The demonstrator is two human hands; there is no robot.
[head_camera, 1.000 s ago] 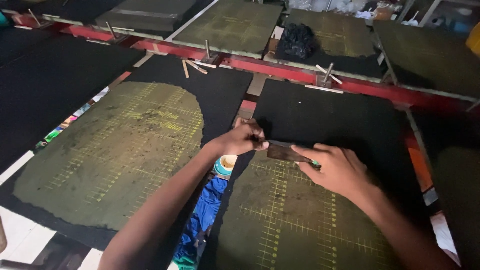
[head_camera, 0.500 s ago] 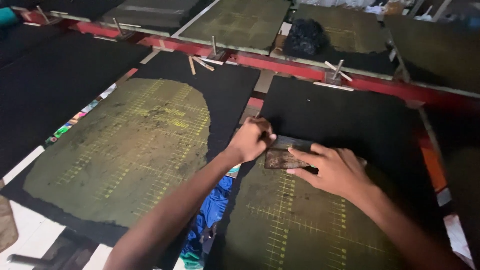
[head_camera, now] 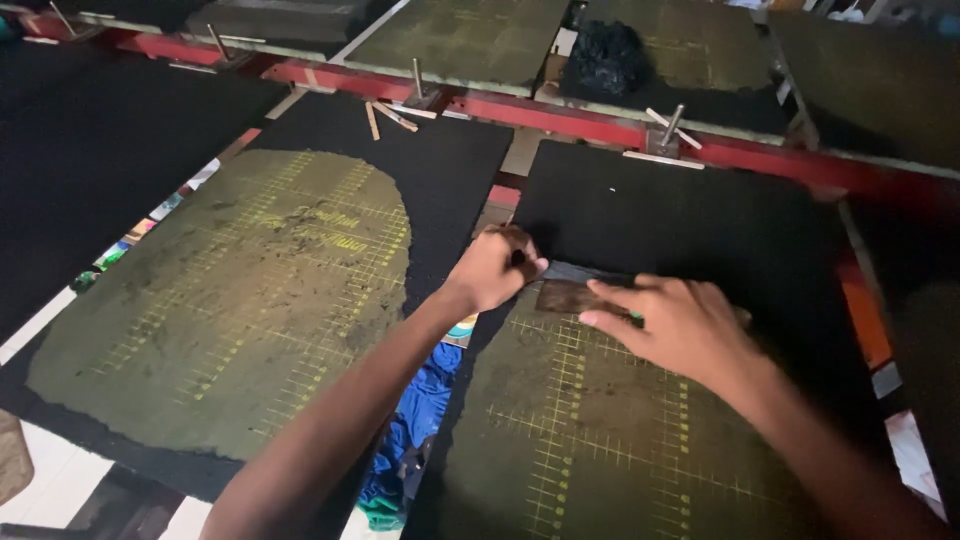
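Observation:
My left hand (head_camera: 492,268) is closed on the left end of a flat brown scraper (head_camera: 572,296) that lies across a black printing board (head_camera: 700,220). The fingers of my right hand (head_camera: 672,322) press down flat on the scraper's right part. Below the scraper the board shows an olive-green area with yellow grid lines (head_camera: 600,440); above it the board is black. The scraper's right end is hidden under my right hand.
A second board with an olive grid patch (head_camera: 240,300) lies to the left. A red metal rail (head_camera: 560,115) with clamps (head_camera: 665,135) crosses the back, more boards behind it. Blue cloth (head_camera: 420,400) sits in the gap between boards. A black bundle (head_camera: 605,55) rests at the back.
The view has moved closer over the board. Both hands stay on the scraper, which sits at about the same place on the board's grid edge.

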